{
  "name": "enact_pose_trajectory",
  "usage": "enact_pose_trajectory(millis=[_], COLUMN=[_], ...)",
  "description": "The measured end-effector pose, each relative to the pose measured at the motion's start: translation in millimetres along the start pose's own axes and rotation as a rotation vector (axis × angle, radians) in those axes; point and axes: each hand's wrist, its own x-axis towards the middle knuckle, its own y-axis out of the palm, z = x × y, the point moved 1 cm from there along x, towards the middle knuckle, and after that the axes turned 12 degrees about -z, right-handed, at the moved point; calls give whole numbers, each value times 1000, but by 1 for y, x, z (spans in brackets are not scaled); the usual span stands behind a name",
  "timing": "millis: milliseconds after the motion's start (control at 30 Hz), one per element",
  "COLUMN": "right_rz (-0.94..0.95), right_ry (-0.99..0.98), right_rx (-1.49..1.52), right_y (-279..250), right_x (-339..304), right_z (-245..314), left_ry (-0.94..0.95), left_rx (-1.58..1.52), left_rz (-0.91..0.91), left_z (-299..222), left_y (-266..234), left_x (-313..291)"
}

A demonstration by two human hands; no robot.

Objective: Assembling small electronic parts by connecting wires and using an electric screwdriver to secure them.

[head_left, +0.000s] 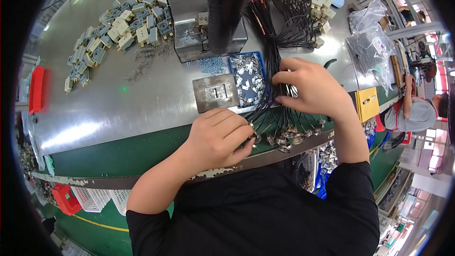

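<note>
A thick bundle of black wires runs down the metal worktop toward its front edge. Several round metal end pieces on those wires lie along the green strip near me. My left hand is closed in a pinch at the left of these ends, on what looks like a black wire; a bit of shiny metal shows at its fingertips. Over the bundle, my right hand has its thumb and fingers apart, with wires between and beneath them. Whether it touches a single wire I cannot tell.
A blue tray of small metal clips stands between a slotted metal plate and the wires. Blue screws lie behind it, beside a grey machine. Rows of cream and grey sockets spread left. Another person works at right.
</note>
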Motion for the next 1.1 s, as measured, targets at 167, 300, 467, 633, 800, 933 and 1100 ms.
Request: enact_pose_trajectory(millis=[167, 300, 467, 633, 800, 933, 1100], right_rz=[-45, -14, 15, -28, -80, -111, -185], right_ry=[-189, -215, -188, -231, -283, -208, -205], right_rx=[-54, 16, 177, 249, 246, 394, 413], right_y=[6, 4, -2, 9, 12, 20, 22], right_x=[2, 0, -5, -12, -16, -24, -22], right_z=[-4, -12, -6, -10, -2, -5, 3], left_ry=[80, 33, -91, -306, -367, -257, -333], left_rx=[95, 112, -55, -201, -214, -282, -418], left_rz=[147, 95, -31, -189, -148, -46, 140], left_z=[-6, -8, -2, 0, -1, -4, -9], left_y=[3, 0, -12, -23, -27, -25, -24], left_x=[2, 3, 11, 27, 30, 30, 30])
